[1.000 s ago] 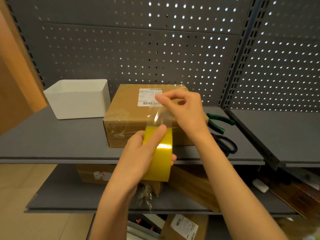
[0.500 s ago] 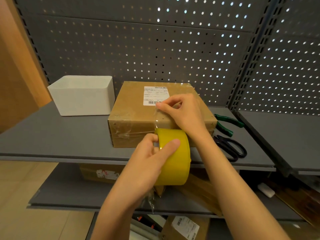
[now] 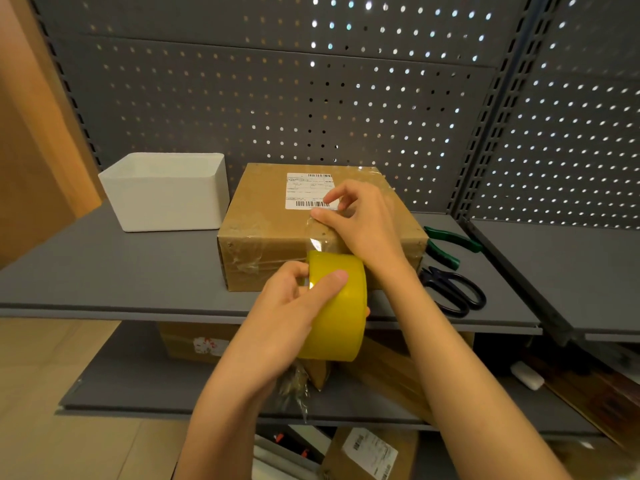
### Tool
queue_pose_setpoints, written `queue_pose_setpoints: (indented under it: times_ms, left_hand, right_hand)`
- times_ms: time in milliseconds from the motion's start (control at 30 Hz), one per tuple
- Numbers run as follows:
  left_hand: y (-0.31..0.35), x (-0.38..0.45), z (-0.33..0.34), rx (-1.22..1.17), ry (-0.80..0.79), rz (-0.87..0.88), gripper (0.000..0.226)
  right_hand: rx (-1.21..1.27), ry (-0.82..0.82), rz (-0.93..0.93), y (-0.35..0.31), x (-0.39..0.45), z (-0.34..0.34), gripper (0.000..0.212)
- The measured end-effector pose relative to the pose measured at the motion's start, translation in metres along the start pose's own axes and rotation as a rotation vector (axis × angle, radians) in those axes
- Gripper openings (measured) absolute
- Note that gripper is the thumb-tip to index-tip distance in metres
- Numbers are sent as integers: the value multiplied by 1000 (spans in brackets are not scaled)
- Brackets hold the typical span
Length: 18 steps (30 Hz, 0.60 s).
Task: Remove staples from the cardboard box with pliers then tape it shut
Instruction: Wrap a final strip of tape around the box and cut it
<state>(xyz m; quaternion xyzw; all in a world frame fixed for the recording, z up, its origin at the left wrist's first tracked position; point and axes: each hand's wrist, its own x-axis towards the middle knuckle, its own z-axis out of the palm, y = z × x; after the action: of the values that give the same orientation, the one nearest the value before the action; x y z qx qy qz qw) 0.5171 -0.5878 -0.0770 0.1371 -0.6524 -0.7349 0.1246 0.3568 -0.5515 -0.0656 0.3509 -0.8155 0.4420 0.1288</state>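
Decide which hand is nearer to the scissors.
Right. The right hand presses tape on the box, just left of the scissors. The left hand grips the tape roll in front of the box, farther left.

box [image 3: 277, 230]: 1 | tape roll [image 3: 341, 306]: 1 | pliers [image 3: 450, 242]: 1 | scissors [image 3: 453, 291]: 1 | white bin [image 3: 166, 199]: 1 | hands: 2, left [image 3: 287, 320], right [image 3: 360, 220]
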Motion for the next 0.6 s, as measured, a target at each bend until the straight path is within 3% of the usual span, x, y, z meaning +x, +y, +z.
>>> queue_pose_setpoints:
  times_ms: [133,267,400,600]
  left_hand:
    - [1,-2,0,-48,-23,-1,33]
    - [0,-2,-3,-85,-20,3,38]
    - [-4,0,-2,-90,-19,11,44]
    - [-8,4,1,-102,0,30,39]
  right_hand:
    - [196,104,29,0,0,-13,4]
    - [392,-128,-114,-4,-16,-23,14]
    - [213,-477,-159,0,-25,-29,33]
    - [-124,-718,-188,-3,-19,-37,44]
